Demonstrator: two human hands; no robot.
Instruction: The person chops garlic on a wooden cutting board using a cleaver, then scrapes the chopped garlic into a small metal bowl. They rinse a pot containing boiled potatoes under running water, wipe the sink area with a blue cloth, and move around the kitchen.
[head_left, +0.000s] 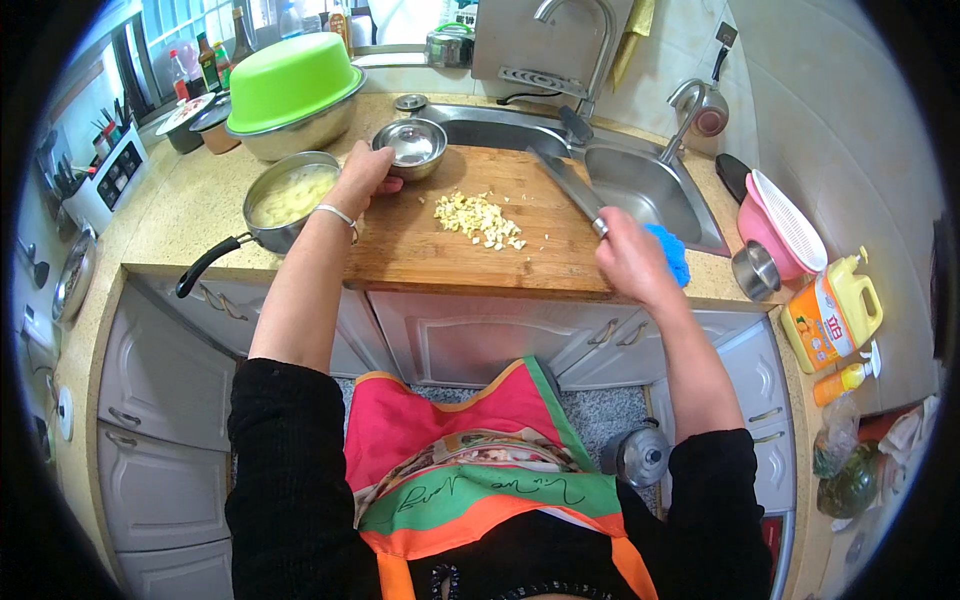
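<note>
My left hand (365, 176) grips the side of a small stainless steel bowl (411, 147) at the upper left of a wooden cutting board (465, 270); the part of the bowl's inside that shows holds no food. Chopped pale-yellow pieces, perhaps garlic or ginger, (478, 217) lie heaped mid-board, a few strewn around. In my right hand (634, 251) is the handle of a kitchen knife (568, 186), its blade over the board's right part and pointing up and left towards the sink. A blue cloth (670, 253) lies just right of that hand.
Left of the board stands a saucepan (292, 196) with pale-yellow food in liquid, its black handle jutting over the counter edge. Behind it, a green basin (292, 81) covers a metal bowl. A double sink (645, 191) borders the board's back. At right are a pink basin (765, 225) and a metal cup (755, 271).
</note>
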